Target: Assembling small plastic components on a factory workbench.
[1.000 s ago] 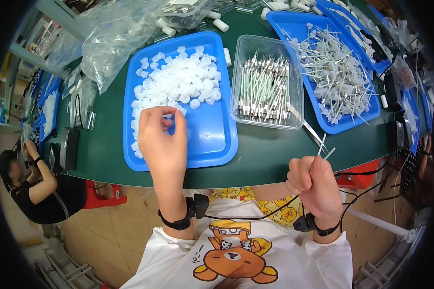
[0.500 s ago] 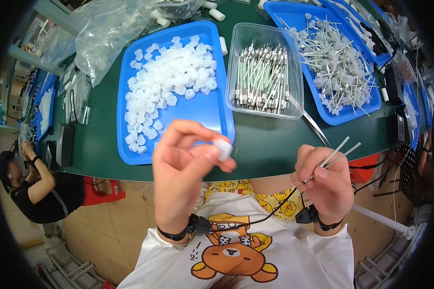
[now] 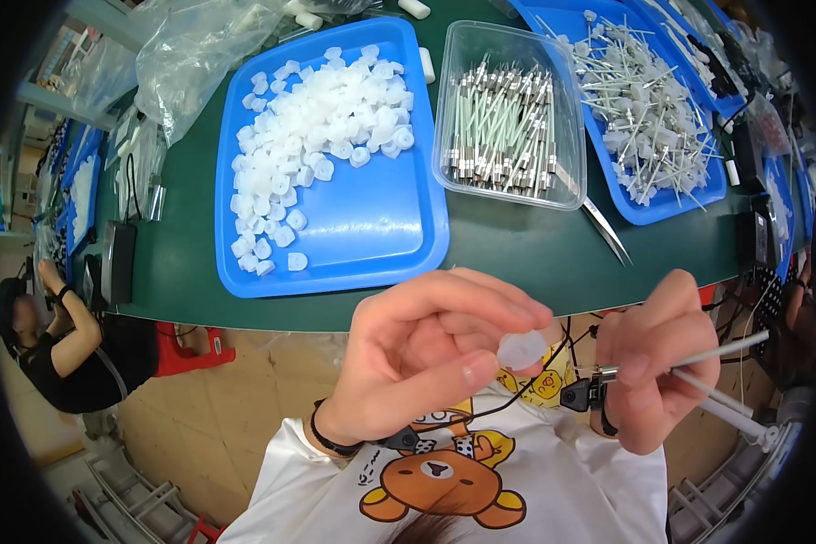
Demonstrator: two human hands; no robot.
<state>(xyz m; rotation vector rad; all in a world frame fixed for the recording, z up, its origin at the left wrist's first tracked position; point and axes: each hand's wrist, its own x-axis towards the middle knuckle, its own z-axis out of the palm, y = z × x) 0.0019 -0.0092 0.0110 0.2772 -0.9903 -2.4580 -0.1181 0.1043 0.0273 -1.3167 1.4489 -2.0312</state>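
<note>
Between the thumb and fingers of my left hand (image 3: 435, 349) is a translucent white plastic cap (image 3: 520, 350), held in front of my shirt. My right hand (image 3: 657, 363) is closed on a thin part with a metal sleeve (image 3: 607, 374) and pale green sleeved leads (image 3: 721, 348). Its metal end points left toward the cap, a small gap apart. Past my left hand lies a blue tray (image 3: 372, 227) with a heap of similar white caps (image 3: 335, 118). A clear plastic box (image 3: 567, 195) holds many metal-ended parts with pale green leads (image 3: 503, 127).
Farther right, another blue tray (image 3: 644, 215) holds pieces with caps and leads. Metal tweezers (image 3: 607, 231) lie beside the clear box. A plastic bag (image 3: 190, 72) sits at the back left. Black cords run from my wrist straps (image 3: 331, 435). Another person (image 3: 63, 335) sits at far left.
My left hand has moved right and down with the cap, away from the tray. My right hand has turned and shifted slightly right and down; the cap and metal end are now close together.
</note>
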